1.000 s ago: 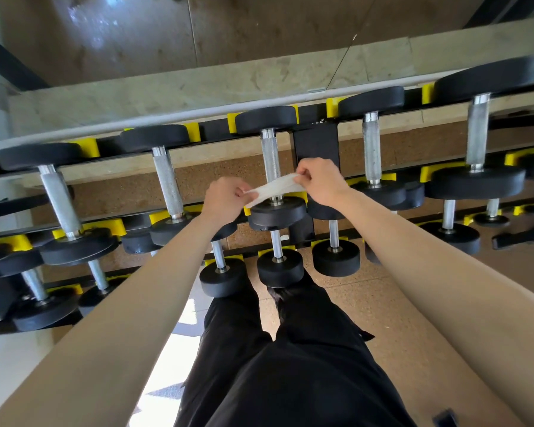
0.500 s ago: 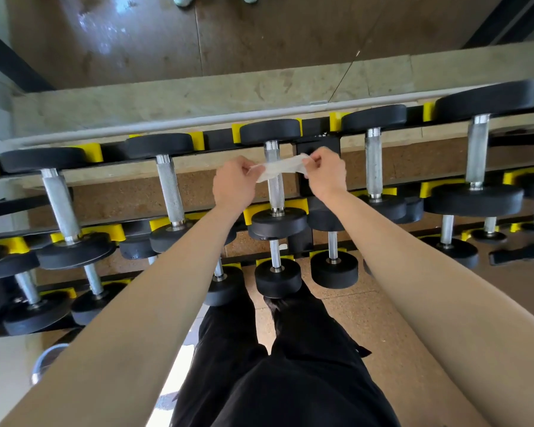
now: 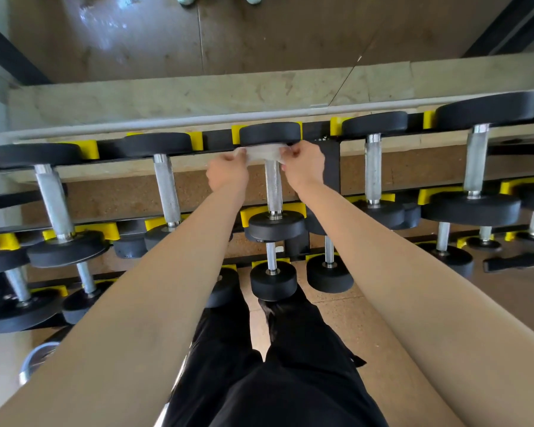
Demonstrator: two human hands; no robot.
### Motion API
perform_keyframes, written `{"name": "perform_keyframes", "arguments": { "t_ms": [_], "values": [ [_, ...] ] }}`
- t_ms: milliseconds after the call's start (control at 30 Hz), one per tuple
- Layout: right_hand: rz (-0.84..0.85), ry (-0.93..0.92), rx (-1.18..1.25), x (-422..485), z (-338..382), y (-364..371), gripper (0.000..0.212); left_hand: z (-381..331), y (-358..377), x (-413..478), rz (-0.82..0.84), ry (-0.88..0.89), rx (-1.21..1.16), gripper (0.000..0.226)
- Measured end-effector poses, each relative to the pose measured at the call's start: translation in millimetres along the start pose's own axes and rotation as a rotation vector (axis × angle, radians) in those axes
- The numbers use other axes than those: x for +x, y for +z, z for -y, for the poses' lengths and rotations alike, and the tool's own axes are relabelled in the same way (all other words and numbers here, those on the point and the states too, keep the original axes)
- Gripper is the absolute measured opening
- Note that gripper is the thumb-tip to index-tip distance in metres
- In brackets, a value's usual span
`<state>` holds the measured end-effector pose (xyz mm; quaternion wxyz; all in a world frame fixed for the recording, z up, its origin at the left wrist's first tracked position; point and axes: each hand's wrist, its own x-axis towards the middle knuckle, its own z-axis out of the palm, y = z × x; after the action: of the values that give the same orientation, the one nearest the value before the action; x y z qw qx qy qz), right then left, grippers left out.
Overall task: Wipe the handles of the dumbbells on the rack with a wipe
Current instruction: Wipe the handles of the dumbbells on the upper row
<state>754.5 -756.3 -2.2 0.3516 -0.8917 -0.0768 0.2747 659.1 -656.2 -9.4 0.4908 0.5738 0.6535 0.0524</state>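
Wipe (image 3: pixel 264 153), white and pulled taut into a narrow band, lies across the far end of a knurled steel handle (image 3: pixel 273 186). It sits directly against the far black head of the centre dumbbell (image 3: pixel 276 224) on the top tier. Left hand (image 3: pixel 227 174) pinches the left end of the band, and right hand (image 3: pixel 304 167) pinches the right end. The fingers of both hands are curled onto the material, with one hand on each side of the handle. The rest of the handle is uncovered down to the near head.

The dumbbell rests in yellow cradles (image 3: pixel 301 208) on a black rack (image 3: pixel 332 174). The left neighbour (image 3: pixel 167 192) and the right neighbour (image 3: pixel 373 167) lie parallel to it on the same tier, with larger units further out on both sides. The lower tiers hold smaller dumbbells (image 3: pixel 273 280), nearer the person. Both forearms reach forward above black trousers (image 3: pixel 290 380). Cork-coloured flooring (image 3: pixel 367 318) lies beneath the rack. A pale stone ledge (image 3: pixel 198 97) runs behind the top tier.
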Motion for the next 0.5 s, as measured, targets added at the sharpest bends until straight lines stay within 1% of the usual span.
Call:
{"name": "perform_keyframes", "arguments": {
  "t_ms": [67,167,233,267,333,400,433,500],
  "values": [
    [-0.013,-0.006,-0.011,0,1,-1,0.018,1,-1,3,0.045,-0.018,-0.042,0.027],
    [-0.128,0.105,0.006,7,-11,-15,0.021,-2,5,-5,0.184,0.103,-0.094,0.026],
    [-0.14,0.151,0.017,9,-16,-20,0.022,-4,6,-10,0.208,0.143,-0.095,0.027],
    [-0.118,0.137,0.025,8,-15,-17,0.02,-3,5,-9,0.189,0.131,-0.086,0.027],
    [-0.037,0.056,0.044,2,-8,-9,0.015,2,-2,-1,0.121,0.032,-0.061,0.026],
    [0.031,-0.05,0.006,-5,0,-4,0.018,11,-12,7,0.082,-0.059,-0.003,0.025],
    [0.035,-0.079,-0.032,-7,0,-6,0.02,15,-15,9,0.101,-0.057,0.044,0.024],
    [0.003,-0.063,-0.09,-7,-9,-15,0.02,21,-16,6,0.221,0.007,0.084,0.025]
  ]
}}
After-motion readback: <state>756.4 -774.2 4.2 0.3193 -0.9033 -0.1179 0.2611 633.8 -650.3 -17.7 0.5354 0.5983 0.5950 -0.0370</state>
